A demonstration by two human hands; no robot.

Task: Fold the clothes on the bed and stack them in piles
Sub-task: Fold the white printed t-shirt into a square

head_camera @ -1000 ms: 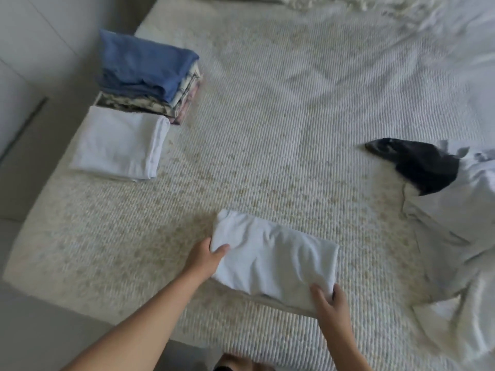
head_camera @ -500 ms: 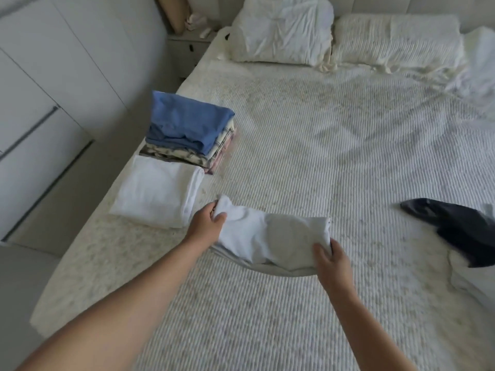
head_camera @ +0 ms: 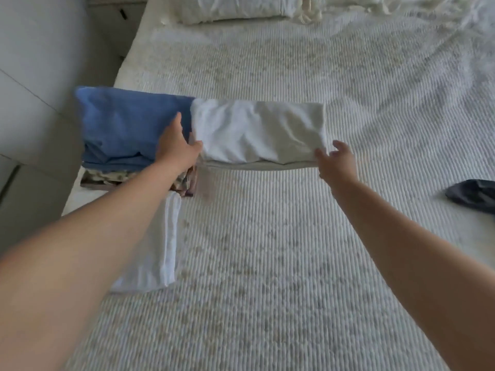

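Observation:
I hold a folded white garment (head_camera: 257, 132) above the bed, just right of the pile. My left hand (head_camera: 178, 148) grips its left end, thumb on top. My right hand (head_camera: 336, 162) holds its right end from below, with the thumb at the edge and the fingers spread. A pile of folded clothes with a blue garment (head_camera: 128, 124) on top and patterned pieces (head_camera: 107, 179) beneath sits at the bed's left edge. A second folded white garment (head_camera: 160, 250) lies in front of that pile, partly hidden by my left forearm.
The white ribbed bedspread (head_camera: 281, 263) covers the bed. A dark unfolded garment (head_camera: 471, 195) lies at the right edge. Pillows (head_camera: 235, 6) are at the head of the bed. The floor and white cupboard doors (head_camera: 32, 49) are to the left.
Both hands lifted the folded white garment from the near part of the bed and carried it forward and left, up beside the blue-topped pile.

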